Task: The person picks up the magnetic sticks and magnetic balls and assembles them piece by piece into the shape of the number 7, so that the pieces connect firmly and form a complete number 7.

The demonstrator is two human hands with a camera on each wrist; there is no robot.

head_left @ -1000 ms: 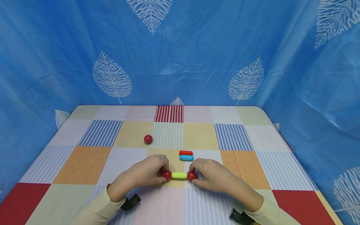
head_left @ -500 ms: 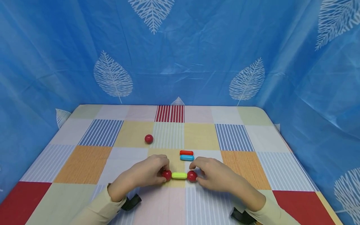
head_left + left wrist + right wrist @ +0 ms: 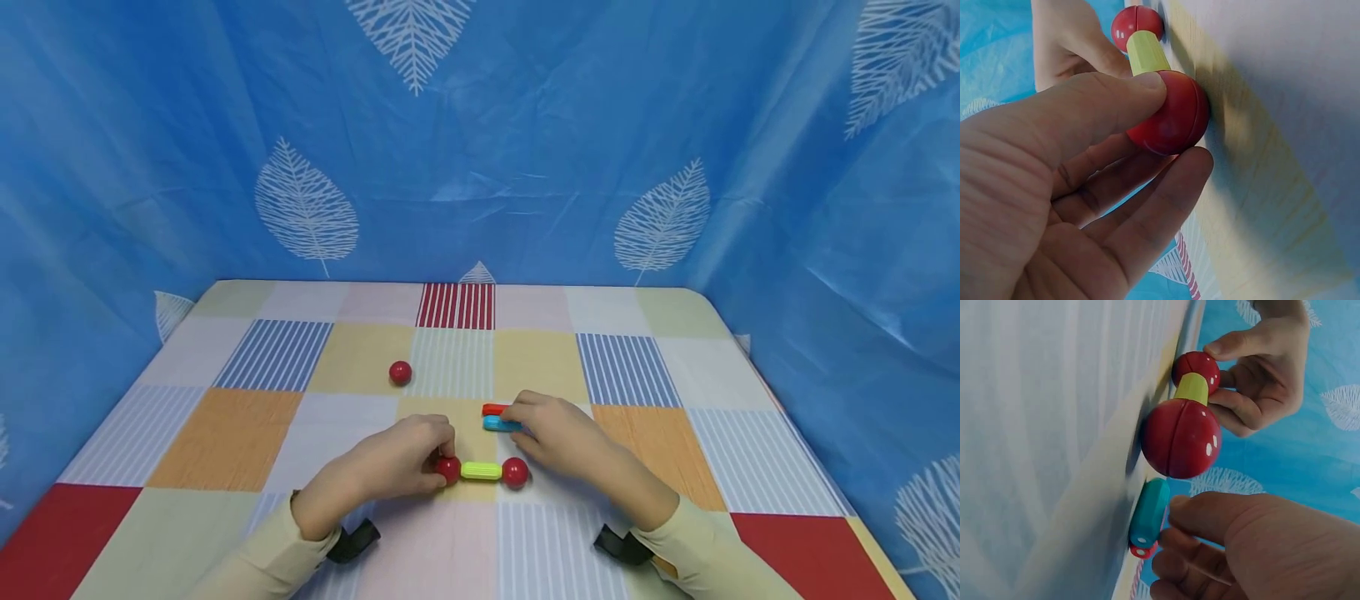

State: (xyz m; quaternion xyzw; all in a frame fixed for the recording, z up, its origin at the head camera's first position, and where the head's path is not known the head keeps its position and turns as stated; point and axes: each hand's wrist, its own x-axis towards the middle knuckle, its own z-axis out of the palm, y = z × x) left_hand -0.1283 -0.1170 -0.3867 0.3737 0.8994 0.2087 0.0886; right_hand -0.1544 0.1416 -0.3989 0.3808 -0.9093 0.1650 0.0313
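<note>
A yellow-green ribbed rod [image 3: 482, 472] lies between two red balls, joined end to end with them. My left hand [image 3: 405, 458] pinches the near-left red ball [image 3: 1179, 122] between thumb and fingers. The right red ball [image 3: 515, 473] has no hand on it. Beyond this piece, a blue rod [image 3: 499, 424] lies side by side with a red rod [image 3: 493, 409]. My right hand [image 3: 562, 435] is at the blue rod's right end, thumb and fingertips right beside it in the right wrist view and not wrapped round it.
Another red ball [image 3: 401, 372] sits farther back on the left. A patchwork-patterned cloth [image 3: 420, 542] covers the table, and a blue curtain [image 3: 480, 217] with white leaf prints hangs behind and at both sides.
My right hand has let go of the right red ball and moved forward to the blue and red rods. The left hand keeps its pinch on the left ball.
</note>
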